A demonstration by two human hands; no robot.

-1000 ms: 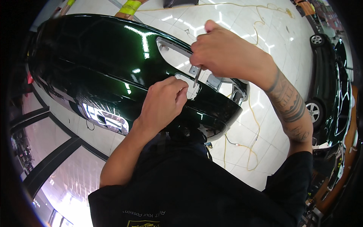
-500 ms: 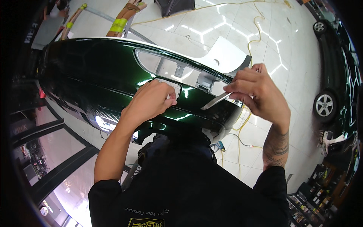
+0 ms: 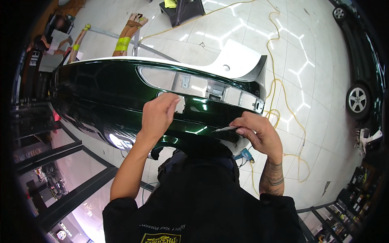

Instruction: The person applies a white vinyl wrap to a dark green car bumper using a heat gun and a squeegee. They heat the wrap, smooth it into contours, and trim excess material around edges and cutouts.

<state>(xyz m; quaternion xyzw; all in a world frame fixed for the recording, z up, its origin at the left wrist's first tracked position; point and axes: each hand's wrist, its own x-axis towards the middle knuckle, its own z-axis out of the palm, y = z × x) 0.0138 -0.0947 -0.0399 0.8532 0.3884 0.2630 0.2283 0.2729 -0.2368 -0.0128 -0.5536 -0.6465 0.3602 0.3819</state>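
Note:
A glossy dark green car bumper point(image 3: 93, 85) lies across the view in front of me, with a long opening along its far side and a smaller cut-out nearer me. My left hand point(image 3: 158, 115) is closed in a pinch at that smaller cut-out, and what lies between its fingertips is hidden. At the bumper's right part, my right hand point(image 3: 257, 133) grips a thin silver blade-like tool point(image 3: 223, 128), its tip pointing left over the green surface, below and right of my left hand.
Stand arms point(image 3: 122, 43) wrapped in yellow tape rise behind the bumper. A yellow cord point(image 3: 272, 40) and a teal power tool point(image 3: 244, 156) lie on the tiled floor. A dark car point(image 3: 362, 65) is at the right, a person point(image 3: 58, 26) at upper left.
My right hand has come down toward the bumper's near right with the tool, now lying flatter. My left hand stays at the cut-out. The view has shifted, showing more floor beyond the bumper.

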